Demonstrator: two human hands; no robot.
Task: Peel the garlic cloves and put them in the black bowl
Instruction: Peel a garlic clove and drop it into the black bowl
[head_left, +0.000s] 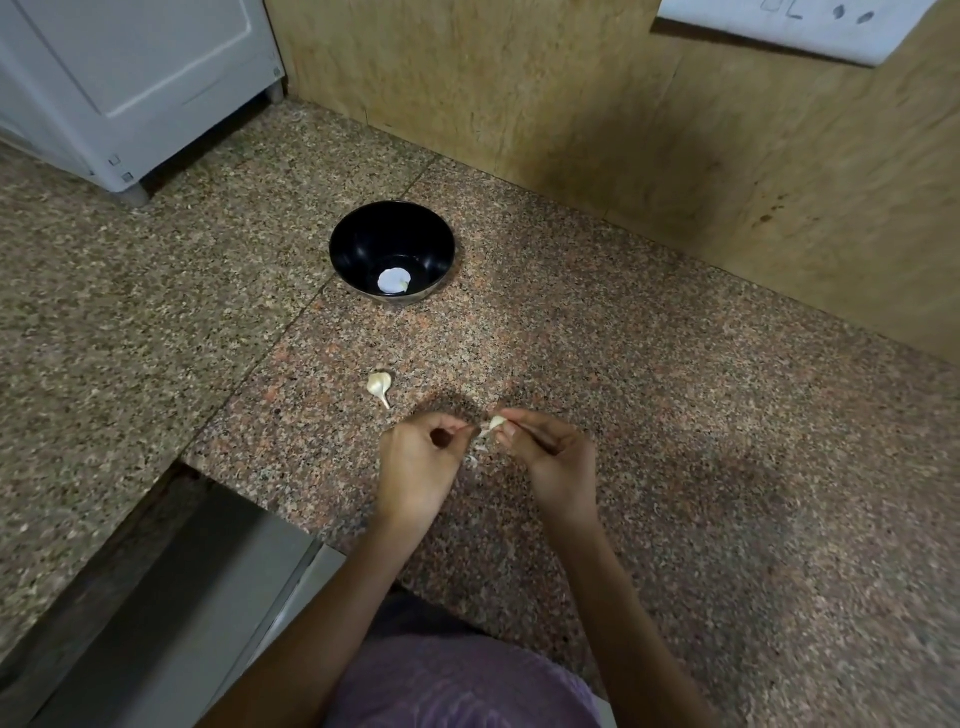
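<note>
Speckled granite surface (675, 415) with a black bowl (363, 244), a loose garlic clove (379, 385), pale peel scraps (471, 460).

Home kitchen, speckled granite bench (675, 441), white appliance (130, 78) on short feet, wood-patterned wall panel (545, 104) behind, garlic clove (379, 385) near a black bowl (363, 244).

No text can be read; the white sheet (779, 26) bears only cut-off marks.

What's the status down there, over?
Right hand pinches garlic clove; left hand pinches its skin. Black bowl beyond, nothing blocking. Another garlic piece lies on counter.
</note>
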